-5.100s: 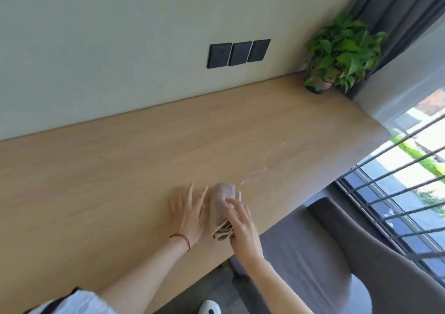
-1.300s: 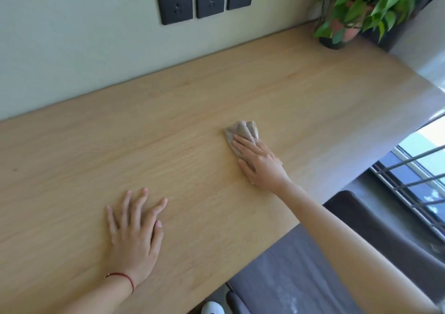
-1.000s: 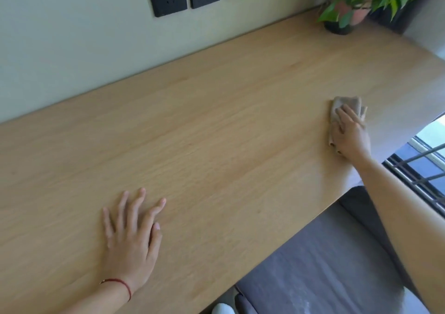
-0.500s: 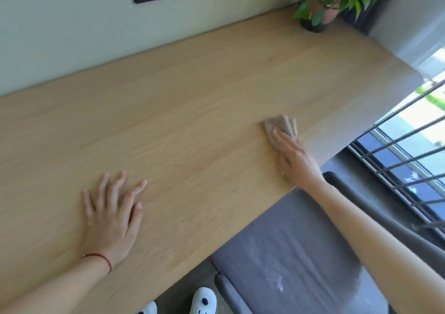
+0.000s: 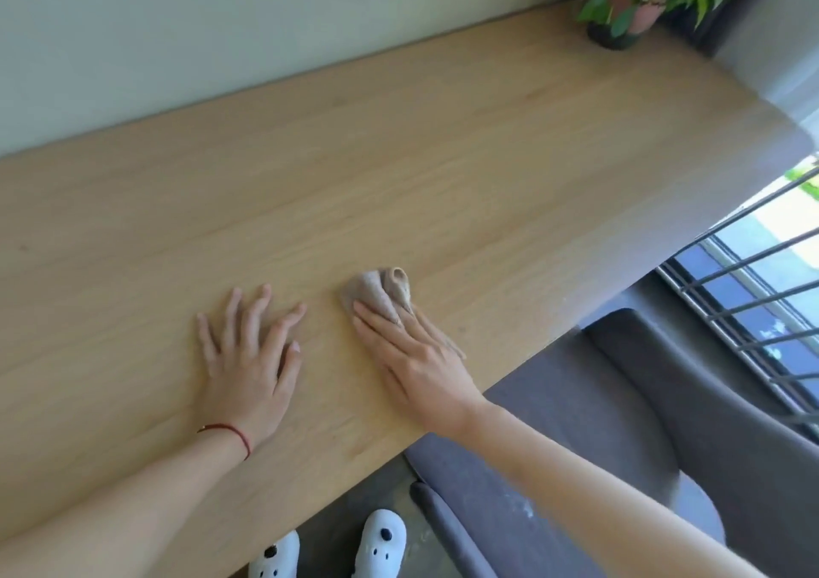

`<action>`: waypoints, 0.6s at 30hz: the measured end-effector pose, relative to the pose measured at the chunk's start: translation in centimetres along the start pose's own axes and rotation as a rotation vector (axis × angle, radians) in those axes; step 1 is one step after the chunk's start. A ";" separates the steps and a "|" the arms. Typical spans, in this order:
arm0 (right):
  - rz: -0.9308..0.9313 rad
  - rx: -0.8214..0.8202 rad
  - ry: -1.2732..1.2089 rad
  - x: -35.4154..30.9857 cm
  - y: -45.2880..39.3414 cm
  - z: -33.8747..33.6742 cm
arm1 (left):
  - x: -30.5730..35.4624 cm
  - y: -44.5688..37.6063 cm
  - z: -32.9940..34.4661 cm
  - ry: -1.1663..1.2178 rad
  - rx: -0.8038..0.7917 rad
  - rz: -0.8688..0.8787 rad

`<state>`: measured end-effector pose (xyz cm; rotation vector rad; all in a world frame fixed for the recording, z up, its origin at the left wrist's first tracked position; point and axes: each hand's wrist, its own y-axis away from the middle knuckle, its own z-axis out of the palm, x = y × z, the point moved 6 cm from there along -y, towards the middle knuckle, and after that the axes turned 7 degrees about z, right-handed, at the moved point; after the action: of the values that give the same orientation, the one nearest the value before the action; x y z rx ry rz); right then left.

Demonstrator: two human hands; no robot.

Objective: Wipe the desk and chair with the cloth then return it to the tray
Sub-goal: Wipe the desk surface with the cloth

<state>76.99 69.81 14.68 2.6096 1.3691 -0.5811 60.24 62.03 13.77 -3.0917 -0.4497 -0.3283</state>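
Both forearms are bare, with no sleeves showing. A thin red string bracelet (image 5: 230,433) circles the wrist of the left hand (image 5: 248,364); the right hand (image 5: 425,369) wears nothing. On the feet are white clogs (image 5: 381,542) with small dark dots.

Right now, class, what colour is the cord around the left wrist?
Red: a thin red cord on the left wrist, clearest in the head view.

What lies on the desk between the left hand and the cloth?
Nothing: in the head view only a narrow strip of bare desk separates the flat left hand from the cloth pressed under the right hand.
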 end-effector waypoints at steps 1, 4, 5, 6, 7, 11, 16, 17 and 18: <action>-0.066 -0.026 0.000 0.9 1.1 -0.6 | 0.1 0.0 -0.1 0.003 0.006 0.007; 0.047 -0.036 0.051 9.3 1.5 -4.3 | -0.2 -0.1 0.0 0.027 0.028 0.021; 0.227 0.002 0.057 13.6 1.0 -6.0 | -0.3 -0.1 0.1 0.034 0.028 0.023; 0.429 0.062 0.051 17.8 0.5 -7.8 | -0.4 -0.2 0.1 0.038 0.027 0.024; 0.621 0.143 0.027 21.3 0.1 -9.5 | -0.5 -0.2 0.2 0.042 0.025 0.023; 0.848 0.327 0.031 21.4 -2.5 -10.7 | -0.3 -0.1 0.2 0.057 0.011 0.020; 0.299 0.172 0.023 3.7 -0.4 -2.7 | -0.1 0.1 -0.2 0.061 -0.003 0.014; 0.181 0.102 0.010 1.0 1.2 -1.3 | -0.1 0.1 -0.2 0.062 0.000 0.015; 0.094 0.042 -0.006 -0.2 2.7 -0.9 | -0.1 0.2 -0.2 0.062 0.003 0.018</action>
<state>79.31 68.33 15.40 2.6862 1.2374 -0.6102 60.17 61.85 13.99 -3.0707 -0.4207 -0.4218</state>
